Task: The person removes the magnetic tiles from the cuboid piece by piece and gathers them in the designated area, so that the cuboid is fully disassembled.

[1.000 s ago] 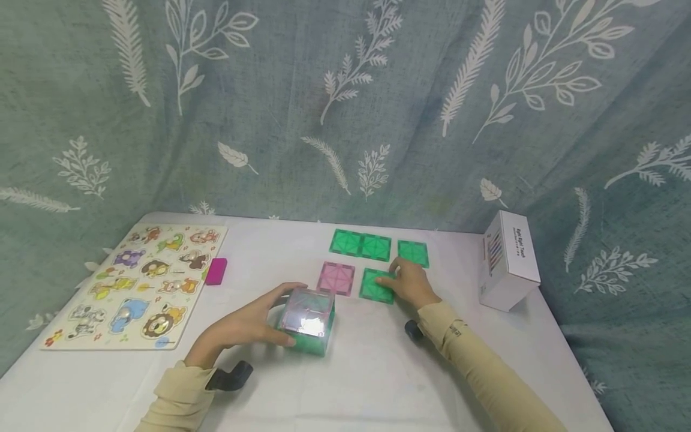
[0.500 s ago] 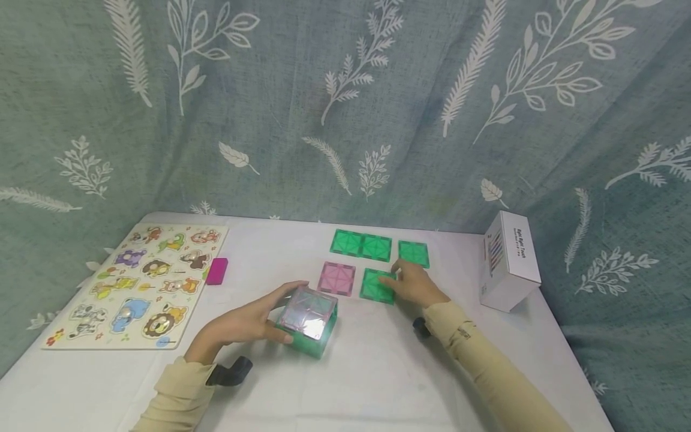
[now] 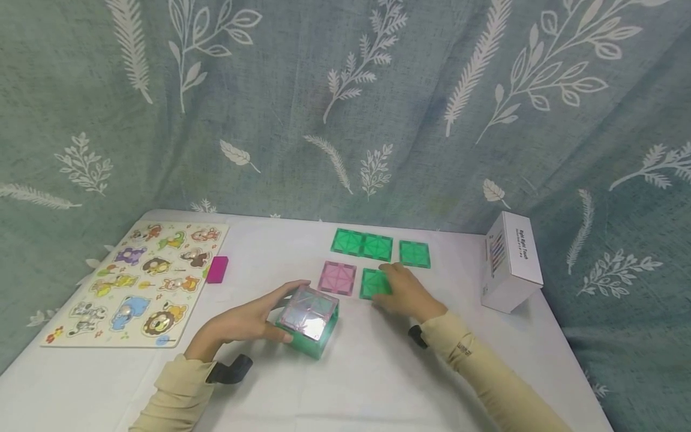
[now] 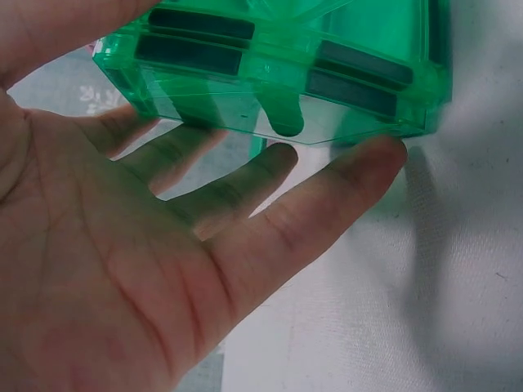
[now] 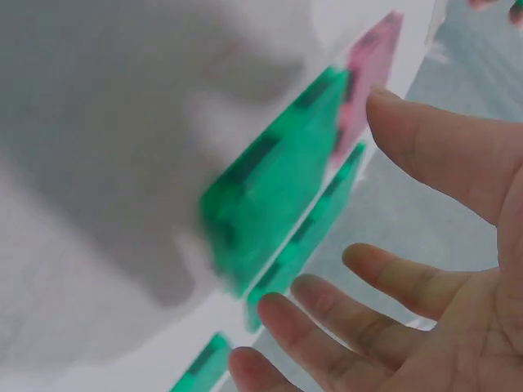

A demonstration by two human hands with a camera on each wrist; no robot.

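Observation:
My left hand (image 3: 241,322) grips a box-shaped block of magnetic tiles (image 3: 309,317), thumb on its near side and index finger along the far side. The block has green sides and a clear pinkish top. In the left wrist view, the fingers reach along the green edges (image 4: 359,61), where dark magnets show. My right hand (image 3: 407,294) hovers at a flat green magnetic tile (image 3: 372,283), covering its right part in the head view. In the right wrist view its fingers are spread, and the green tile (image 5: 282,175) lies apart from them. A pink tile (image 3: 337,278) lies left of it.
Farther back lie two joined green tiles (image 3: 361,244) and a single green tile (image 3: 414,254). An animal puzzle board (image 3: 186,246) is at the left, with a magenta block (image 3: 217,270) beside it. A white box (image 3: 510,264) stands at the right. A leaf-patterned curtain (image 3: 281,102) hangs behind.
The left hand has turned the tile block slightly. My right hand has shifted left over the green tile, its fingers now more spread, and the single back tile shows fully.

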